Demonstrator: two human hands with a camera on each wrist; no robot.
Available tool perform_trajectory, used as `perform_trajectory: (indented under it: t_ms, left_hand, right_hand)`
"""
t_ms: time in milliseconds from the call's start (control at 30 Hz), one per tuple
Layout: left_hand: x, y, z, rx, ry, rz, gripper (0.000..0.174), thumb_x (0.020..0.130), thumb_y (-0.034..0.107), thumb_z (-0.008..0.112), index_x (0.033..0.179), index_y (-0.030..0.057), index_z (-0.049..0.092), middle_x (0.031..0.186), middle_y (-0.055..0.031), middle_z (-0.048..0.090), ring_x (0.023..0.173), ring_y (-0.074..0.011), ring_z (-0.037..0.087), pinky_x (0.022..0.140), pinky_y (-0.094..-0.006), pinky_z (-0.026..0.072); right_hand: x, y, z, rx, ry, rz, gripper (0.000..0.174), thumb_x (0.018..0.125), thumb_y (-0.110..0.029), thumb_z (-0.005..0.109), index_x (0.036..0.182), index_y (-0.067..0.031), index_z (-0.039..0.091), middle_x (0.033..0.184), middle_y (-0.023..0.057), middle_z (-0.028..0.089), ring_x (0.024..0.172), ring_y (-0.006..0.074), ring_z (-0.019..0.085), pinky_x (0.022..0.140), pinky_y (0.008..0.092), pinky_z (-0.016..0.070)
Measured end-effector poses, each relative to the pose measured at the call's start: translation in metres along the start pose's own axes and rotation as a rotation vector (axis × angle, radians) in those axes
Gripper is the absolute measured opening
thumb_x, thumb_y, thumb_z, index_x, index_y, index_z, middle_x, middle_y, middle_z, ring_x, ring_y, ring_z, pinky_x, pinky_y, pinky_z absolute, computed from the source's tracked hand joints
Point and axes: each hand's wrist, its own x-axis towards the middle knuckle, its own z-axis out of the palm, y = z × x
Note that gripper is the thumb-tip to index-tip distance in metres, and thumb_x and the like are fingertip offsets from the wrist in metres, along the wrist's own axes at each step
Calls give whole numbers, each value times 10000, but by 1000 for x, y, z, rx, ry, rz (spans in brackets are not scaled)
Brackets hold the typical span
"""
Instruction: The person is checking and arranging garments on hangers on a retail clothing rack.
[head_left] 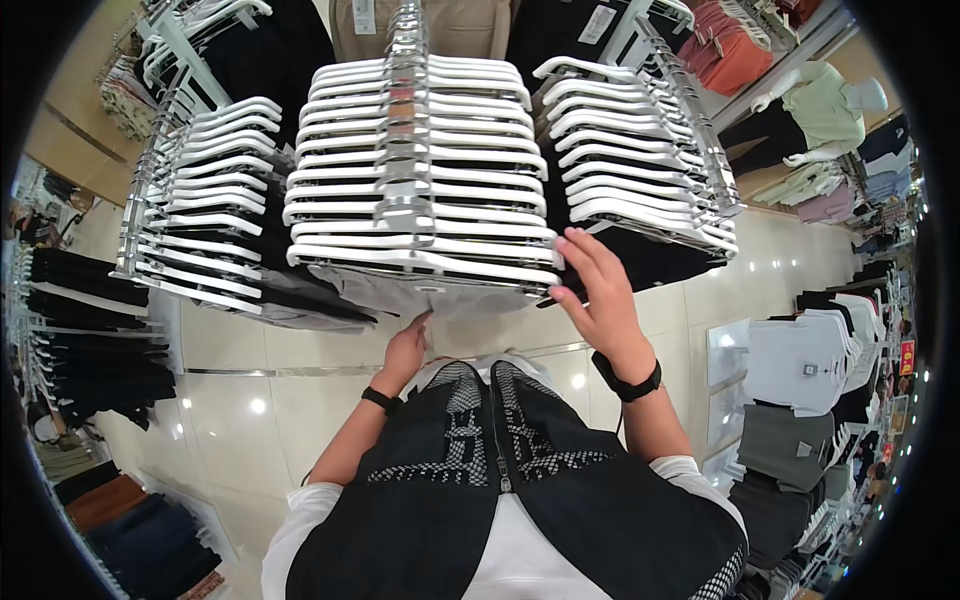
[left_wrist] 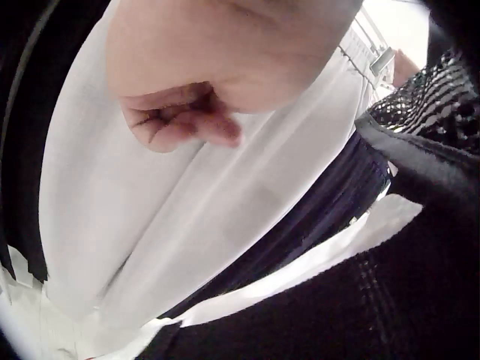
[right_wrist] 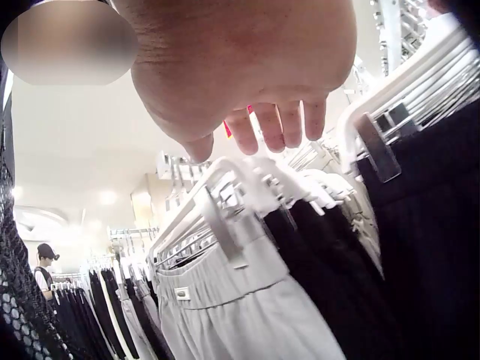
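Observation:
Light grey trousers (right_wrist: 225, 296) with an elastic waistband and a small label hang clipped to a white hanger (right_wrist: 214, 176), at the near end of the middle rail's row in the head view. My right hand (head_left: 603, 300) is at the right ends of the front hangers, fingers fairly straight and spread. My left hand (head_left: 405, 350) is low in front of the same trousers, one finger pointing up to the cloth. In the left wrist view several of its fingers curl toward the palm close to the pale fabric (left_wrist: 187, 202); whether they pinch any of it I cannot tell.
White hangers (head_left: 205, 215) with dark garments flank the middle row on the left, and more hangers (head_left: 640, 150) on the right. A mannequin (head_left: 825, 115) stands at the far right. White shirts (head_left: 795, 365) hang nearer on that side. Dark clothes (head_left: 95, 335) hang at the left.

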Motion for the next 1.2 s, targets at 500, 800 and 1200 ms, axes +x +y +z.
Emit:
perform_trajectory:
  t_ms: [500,800,1200]
  left_hand:
    - [-6,99,91,-40,-184,-159,312,929,238,605,1153,33,674,996,-159,709,902,-302,682,816,-386,526]
    - [38,281,48,-4,-147,335,308,912,160,613,1204,65,634,996,-123,670,909,-292,646,809,-388,508]
    - [87,400,2,536,52,740,565,837,274,701,1335,63,535,1377,-176,490,1288,-361,446,1073,-466,364]
  right_hand:
    - [-80,183,-64,-368,492,334,559,826,-114,679,1342,-42,475,1355,176,460,1289,360,394,1096,503,262]
    - [-71,201,-70,-441,339,286,538,812,-117,680,1322,-72,515,1381,160,474,1321,375,403,1107,515,289]
    - [-83,167,-86,-465,281,429,503,807,-43,656,1300,-83,567,1363,119,540,1311,336,461,1097,462,335]
